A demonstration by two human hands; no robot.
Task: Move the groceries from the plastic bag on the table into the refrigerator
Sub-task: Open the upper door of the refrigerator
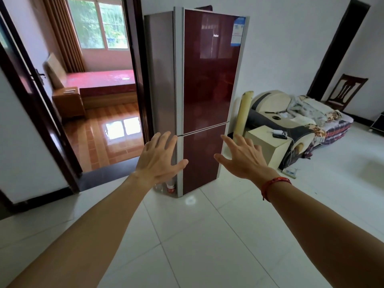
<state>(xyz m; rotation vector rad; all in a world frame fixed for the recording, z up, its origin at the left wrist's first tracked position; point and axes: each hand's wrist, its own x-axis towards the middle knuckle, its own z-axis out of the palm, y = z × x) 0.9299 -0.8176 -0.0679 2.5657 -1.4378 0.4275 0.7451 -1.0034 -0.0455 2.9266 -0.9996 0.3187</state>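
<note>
A tall refrigerator (209, 80) with dark red glass doors and silver sides stands ahead of me, both doors closed. My left hand (159, 160) is stretched out in front of its lower left edge, fingers spread and holding nothing. My right hand (242, 156) reaches out in front of its lower right edge, fingers also spread and empty, with a red cord on the wrist. Whether either hand touches the refrigerator cannot be told. No plastic bag, table or groceries are in view.
An open doorway (99, 125) on the left leads to a bedroom with a red bed. To the right of the refrigerator stand a pale rolled mat (243, 113), a small cream cabinet (270, 144) and a cluttered sofa (301, 119). White floor tiles (207, 235) lie underfoot.
</note>
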